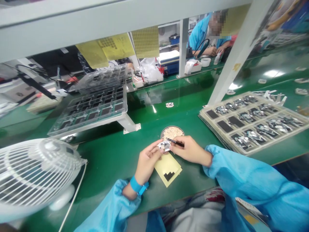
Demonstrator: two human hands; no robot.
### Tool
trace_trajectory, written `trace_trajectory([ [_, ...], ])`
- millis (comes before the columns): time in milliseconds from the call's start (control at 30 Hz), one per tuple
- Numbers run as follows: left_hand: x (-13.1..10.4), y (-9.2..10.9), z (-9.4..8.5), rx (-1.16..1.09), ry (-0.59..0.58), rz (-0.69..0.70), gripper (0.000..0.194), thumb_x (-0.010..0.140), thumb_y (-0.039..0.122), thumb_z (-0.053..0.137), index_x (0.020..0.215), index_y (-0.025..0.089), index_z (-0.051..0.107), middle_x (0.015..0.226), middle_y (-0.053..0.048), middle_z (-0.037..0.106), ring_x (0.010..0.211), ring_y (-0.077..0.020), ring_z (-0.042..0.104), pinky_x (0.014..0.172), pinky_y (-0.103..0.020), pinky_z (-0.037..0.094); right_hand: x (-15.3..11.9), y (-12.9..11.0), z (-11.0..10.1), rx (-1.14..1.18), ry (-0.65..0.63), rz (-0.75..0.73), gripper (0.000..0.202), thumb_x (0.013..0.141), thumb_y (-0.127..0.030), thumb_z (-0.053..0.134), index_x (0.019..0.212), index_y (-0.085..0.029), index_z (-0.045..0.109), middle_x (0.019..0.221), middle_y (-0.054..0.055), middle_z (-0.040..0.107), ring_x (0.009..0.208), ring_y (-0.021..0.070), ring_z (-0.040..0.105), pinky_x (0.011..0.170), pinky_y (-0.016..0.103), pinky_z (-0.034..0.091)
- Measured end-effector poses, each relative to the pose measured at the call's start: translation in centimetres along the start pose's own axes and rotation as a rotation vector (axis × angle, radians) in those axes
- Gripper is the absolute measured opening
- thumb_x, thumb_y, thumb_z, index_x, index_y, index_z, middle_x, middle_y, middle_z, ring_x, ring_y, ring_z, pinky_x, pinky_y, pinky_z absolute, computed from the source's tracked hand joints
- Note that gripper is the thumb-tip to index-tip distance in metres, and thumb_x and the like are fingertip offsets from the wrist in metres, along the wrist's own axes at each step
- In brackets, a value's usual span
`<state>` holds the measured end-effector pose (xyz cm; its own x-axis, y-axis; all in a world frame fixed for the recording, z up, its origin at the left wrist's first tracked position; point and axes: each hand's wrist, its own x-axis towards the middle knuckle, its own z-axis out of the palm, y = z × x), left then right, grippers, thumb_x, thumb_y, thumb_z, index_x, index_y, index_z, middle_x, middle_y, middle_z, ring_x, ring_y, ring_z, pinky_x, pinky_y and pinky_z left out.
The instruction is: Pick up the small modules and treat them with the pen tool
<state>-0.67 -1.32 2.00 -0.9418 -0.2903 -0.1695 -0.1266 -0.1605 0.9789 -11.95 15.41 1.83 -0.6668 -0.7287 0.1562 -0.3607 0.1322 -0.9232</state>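
Between the thumb and fingers of my left hand (149,158) is a small white device housing (164,146) with grey parts inside. My right hand (191,149) grips black tweezers (175,141) with pale markings, whose tip points at the housing. Just below both hands a yellow backing sheet (166,167) lies on the green bench, with black adhesive pieces (169,176) near its lower corner. Behind the hands is a round dish (172,131) filled with small beige bits, partly covered by them.
A white fan (36,174) stands at the left. Stacked trays of small parts (253,120) lie at the right, and a tray of dark pieces (94,106) rests on a raised stand. Another housing (169,104) sits farther back. Across the bench a person in blue (200,33) works.
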Motion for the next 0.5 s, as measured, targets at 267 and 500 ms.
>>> trace_trajectory([
  [267, 0.13, -0.11, 0.32, -0.025, 0.035, 0.026, 0.044, 0.08, 0.03, 0.076, 0.121, 0.015, 0.067, 0.099, -0.009, 0.075, 0.076, -0.0129, 0.066, 0.064, -0.019, 0.047, -0.29, -0.1, -0.1, -0.14, 0.028, -0.115, 0.023, 0.089, -0.03, 0.062, 0.071, -0.017, 0.058, 0.059, -0.006, 0.044, 0.055, 0.0075, 0.037, 0.052, 0.021, 0.031],
  [500, 0.1, 0.07, 0.0, 0.041, 0.079, 0.001, 0.048, 0.083, 0.036, 0.074, 0.125, 0.015, 0.064, 0.086, -0.007, 0.076, 0.068, -0.0111, 0.063, 0.063, -0.019, 0.048, -0.38, -0.55, -0.57, -0.22, 0.178, -0.309, 0.016, 0.088, -0.029, 0.067, 0.1, -0.019, 0.072, 0.068, -0.001, 0.065, 0.056, 0.0108, 0.053, 0.059, 0.024, 0.044],
])
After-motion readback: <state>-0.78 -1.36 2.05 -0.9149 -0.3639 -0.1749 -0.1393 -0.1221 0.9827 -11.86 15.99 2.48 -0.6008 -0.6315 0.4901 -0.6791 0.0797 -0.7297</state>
